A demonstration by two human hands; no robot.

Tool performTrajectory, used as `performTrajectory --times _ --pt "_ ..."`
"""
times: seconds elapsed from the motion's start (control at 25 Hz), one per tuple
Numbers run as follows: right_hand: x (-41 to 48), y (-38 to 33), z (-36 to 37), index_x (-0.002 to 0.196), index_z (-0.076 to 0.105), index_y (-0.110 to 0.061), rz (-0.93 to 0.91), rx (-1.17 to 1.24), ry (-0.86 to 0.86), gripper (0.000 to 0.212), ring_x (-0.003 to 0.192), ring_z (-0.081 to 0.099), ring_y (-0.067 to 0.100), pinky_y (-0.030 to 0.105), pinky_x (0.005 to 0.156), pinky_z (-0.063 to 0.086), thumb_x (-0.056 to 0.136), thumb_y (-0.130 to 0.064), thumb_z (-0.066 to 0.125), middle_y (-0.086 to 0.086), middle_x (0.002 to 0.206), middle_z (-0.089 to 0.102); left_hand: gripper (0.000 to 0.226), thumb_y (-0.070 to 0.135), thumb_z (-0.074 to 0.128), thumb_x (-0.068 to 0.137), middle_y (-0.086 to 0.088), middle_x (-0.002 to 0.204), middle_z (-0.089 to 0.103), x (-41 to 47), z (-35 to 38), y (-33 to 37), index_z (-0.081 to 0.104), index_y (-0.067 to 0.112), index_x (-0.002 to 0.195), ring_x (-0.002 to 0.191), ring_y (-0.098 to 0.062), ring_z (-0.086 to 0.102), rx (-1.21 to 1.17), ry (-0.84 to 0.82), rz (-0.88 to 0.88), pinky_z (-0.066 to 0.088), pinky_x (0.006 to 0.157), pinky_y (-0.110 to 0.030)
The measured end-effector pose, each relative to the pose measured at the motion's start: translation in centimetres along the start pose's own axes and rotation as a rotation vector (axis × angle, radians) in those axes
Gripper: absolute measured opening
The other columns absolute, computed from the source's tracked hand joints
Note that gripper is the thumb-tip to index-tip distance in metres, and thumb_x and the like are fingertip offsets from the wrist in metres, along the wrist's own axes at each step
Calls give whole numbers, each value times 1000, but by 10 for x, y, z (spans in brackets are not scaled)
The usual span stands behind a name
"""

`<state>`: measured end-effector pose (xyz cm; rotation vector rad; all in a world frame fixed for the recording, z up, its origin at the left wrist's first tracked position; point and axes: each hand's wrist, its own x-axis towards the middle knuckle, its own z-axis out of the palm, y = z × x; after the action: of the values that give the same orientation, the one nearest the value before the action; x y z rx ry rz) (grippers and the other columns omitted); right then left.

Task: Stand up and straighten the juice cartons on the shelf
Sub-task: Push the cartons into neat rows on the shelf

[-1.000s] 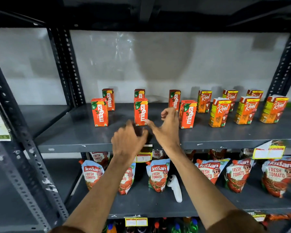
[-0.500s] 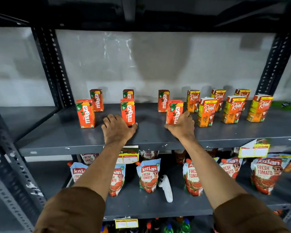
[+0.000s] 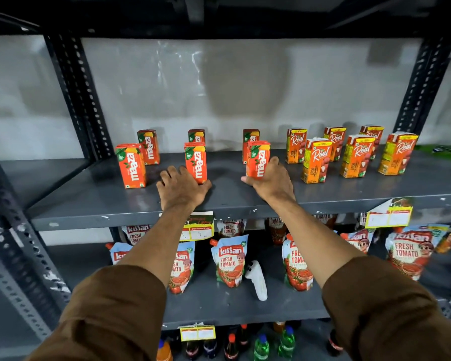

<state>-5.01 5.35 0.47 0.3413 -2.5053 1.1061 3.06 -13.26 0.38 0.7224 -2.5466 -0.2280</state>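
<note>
Resting palm-down on the grey shelf [image 3: 94,201], my left hand [image 3: 180,187] lies with fingers loosely spread and holds nothing; its thumb side sits against the base of the middle front Maaza carton [image 3: 196,162], which stands upright. I note the left front Maaza carton [image 3: 131,165] standing apart, untouched, with three more Maaza cartons in a back row behind, the middle back one [image 3: 196,136] partly hidden by the carton in front. My right hand [image 3: 271,182] cups the right front Maaza carton [image 3: 257,159] from the near side, thumb at its left lower corner and a fingertip up its right edge; the carton is upright, and I cannot tell how firmly it is held. Further right, six Real cartons [image 3: 315,160] stand in two rows, all upright. Below, tomato sauce pouches [image 3: 231,259] fill the next shelf, several covered by my forearms, beside a white controller [image 3: 257,281]. Bottles at the bottom are cut off by the frame. A pale wall [image 3: 245,87] closes the back; perforated dark uprights [image 3: 73,95] frame the bay.
</note>
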Motion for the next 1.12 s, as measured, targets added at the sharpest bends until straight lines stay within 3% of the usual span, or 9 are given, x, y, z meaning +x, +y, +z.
performTrajectory --times 0.32,0.88,1.12 --pt "-10 0 -3 123 47 -11 -16 -70 15 75 106 68 29 45 84 57 70 -51 83 9 118 67 86 67 55 84 -19 146 37 -4 1 -3 37 4 140 136 -36 33 -51 -10 13 33 109 -51" --pt "-7 0 0 129 40 -11 -8 -173 51 78 116 63 33 45 89 54 75 -54 78 12 125 61 82 63 53 88 -19 146 37 -4 0 -2 34 3 141 136 -36 34 -47 2 21 34 109 -51" --pt "-6 4 2 131 43 -10 17 -136 64 86 115 62 30 44 89 56 70 -58 81 11 126 60 94 67 63 78 -20 142 40 -6 -1 -3 33 1 139 133 -36 39 -134 41 -19 38 106 -48"
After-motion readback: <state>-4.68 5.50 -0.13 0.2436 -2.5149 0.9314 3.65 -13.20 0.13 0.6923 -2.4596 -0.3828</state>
